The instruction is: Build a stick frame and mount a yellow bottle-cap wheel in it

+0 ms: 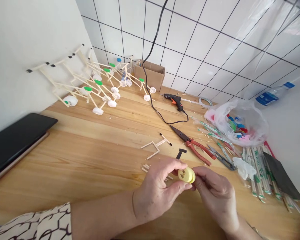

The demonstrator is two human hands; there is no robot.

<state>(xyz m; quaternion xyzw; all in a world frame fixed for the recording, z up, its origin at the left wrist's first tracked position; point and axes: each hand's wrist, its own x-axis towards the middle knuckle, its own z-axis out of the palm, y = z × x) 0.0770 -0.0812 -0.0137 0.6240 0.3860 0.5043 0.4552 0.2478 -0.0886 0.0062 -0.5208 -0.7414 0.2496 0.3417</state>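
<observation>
My left hand (157, 190) and my right hand (216, 193) meet low over the wooden table (90, 156), both pinching a small yellow bottle cap (186, 175) between thumb and fingers. Just beyond the hands lie a small stick frame (155, 146), a few short stick offcuts (145, 167) and a little black piece (181, 153).
Red-handled pliers (193, 145), scissors (221, 157), a black glue gun (175, 100) with its cord, a bag of coloured caps (240, 125) and wrapped chopsticks (258, 166) lie at right. Finished stick models with cap wheels (97, 88) and a cardboard box (151, 75) stand at the back; a dark tablet (15, 140) lies left.
</observation>
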